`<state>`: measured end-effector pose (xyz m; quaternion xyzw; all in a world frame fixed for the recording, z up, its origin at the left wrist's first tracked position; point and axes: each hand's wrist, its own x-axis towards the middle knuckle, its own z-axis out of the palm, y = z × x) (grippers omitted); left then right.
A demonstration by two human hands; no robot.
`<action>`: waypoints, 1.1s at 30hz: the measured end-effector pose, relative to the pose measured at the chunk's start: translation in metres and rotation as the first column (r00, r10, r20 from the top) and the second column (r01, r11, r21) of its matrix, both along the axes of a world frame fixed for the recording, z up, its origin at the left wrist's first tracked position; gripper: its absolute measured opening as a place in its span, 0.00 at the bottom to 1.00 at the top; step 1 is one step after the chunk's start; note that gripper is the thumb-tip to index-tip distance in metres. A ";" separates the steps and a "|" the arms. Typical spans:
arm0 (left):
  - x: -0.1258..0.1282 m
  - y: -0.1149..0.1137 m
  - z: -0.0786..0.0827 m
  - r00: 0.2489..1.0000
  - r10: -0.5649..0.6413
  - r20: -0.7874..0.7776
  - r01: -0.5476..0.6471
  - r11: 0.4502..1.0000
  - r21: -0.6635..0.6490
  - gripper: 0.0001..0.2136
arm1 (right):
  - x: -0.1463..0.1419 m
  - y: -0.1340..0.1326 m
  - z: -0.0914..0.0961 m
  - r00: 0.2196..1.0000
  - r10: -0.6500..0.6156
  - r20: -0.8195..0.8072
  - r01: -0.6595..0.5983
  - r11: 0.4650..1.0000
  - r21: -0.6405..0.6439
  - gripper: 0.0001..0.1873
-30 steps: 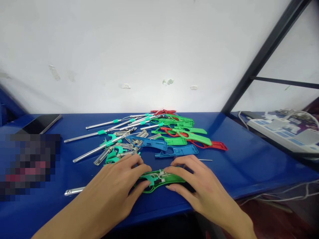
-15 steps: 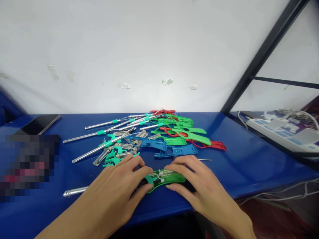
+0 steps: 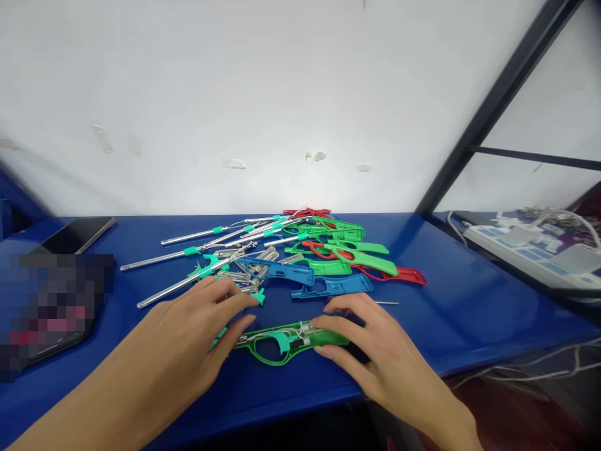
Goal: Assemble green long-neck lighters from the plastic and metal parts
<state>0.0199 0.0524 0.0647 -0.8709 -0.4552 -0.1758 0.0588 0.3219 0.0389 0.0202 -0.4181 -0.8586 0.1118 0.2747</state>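
Observation:
A green lighter half-shell (image 3: 263, 361) lies near the front edge, its open side up. In it sit a teal trigger (image 3: 283, 341), a thin white wire and a clear fuel tank (image 3: 307, 327). My right hand (image 3: 370, 344) grips the shell's handle end between fingertips and thumb. My left hand (image 3: 201, 326) is at the shell's nozzle end, thumb and index finger apart. A loose teal trigger piece (image 3: 260, 297) shows beside its index fingertip; whether they touch I cannot tell. The hand hides most of the metal tube.
Behind my hands lie several metal lighter tubes (image 3: 176, 288), clear fuel tanks (image 3: 267, 254), blue half-shells (image 3: 335, 285) and red and green shells (image 3: 370, 258). A thin metal rod (image 3: 387, 303) pokes out past my right hand. A phone (image 3: 75, 235) lies left; a white power strip (image 3: 521, 250) is right.
My left hand has moved left and slightly up, away from the trigger area, uncovering the shell's trigger loop. My right hand stays on the handle end.

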 end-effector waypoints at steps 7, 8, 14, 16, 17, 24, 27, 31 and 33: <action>-0.013 0.011 -0.006 0.991 0.121 -0.062 -0.121 0.993 -0.007 0.21 | 0.000 -0.002 -0.001 1.000 -0.024 0.016 0.023 0.999 0.039 0.12; -0.015 0.014 -0.008 0.988 0.134 -0.082 -0.136 0.991 -0.016 0.21 | 0.001 -0.003 -0.001 0.999 -0.034 0.006 0.034 0.997 0.062 0.13; -0.023 0.019 -0.012 0.981 0.164 -0.100 -0.165 0.986 -0.002 0.19 | 0.014 0.021 0.005 0.991 -0.136 0.012 0.130 0.967 0.220 0.14; -0.025 0.019 -0.013 0.982 0.170 -0.083 -0.170 0.985 0.011 0.18 | 0.021 0.039 0.010 0.978 -0.168 0.125 0.132 0.958 0.253 0.15; -0.026 0.019 -0.012 0.983 0.169 -0.074 -0.168 0.986 0.016 0.19 | 0.025 0.048 0.014 0.971 -0.172 0.167 0.126 0.959 0.255 0.15; -0.030 0.020 -0.004 0.989 0.141 -0.045 -0.141 0.990 -0.010 0.20 | 0.033 0.093 0.035 0.914 -0.082 0.397 -0.003 0.978 0.208 0.13; -0.032 0.018 -0.003 0.991 0.128 -0.045 -0.130 0.991 -0.037 0.19 | 0.030 0.101 0.037 0.890 -0.077 0.449 -0.018 0.979 0.204 0.16; -0.037 0.017 -0.007 0.995 0.096 -0.039 -0.099 0.993 -0.068 0.19 | 0.029 0.113 0.037 0.874 -0.063 0.481 -0.038 0.979 0.198 0.16; -0.039 0.017 -0.008 0.995 0.090 -0.034 -0.092 0.993 -0.076 0.18 | 0.028 0.119 0.037 0.871 -0.052 0.488 -0.052 0.979 0.198 0.13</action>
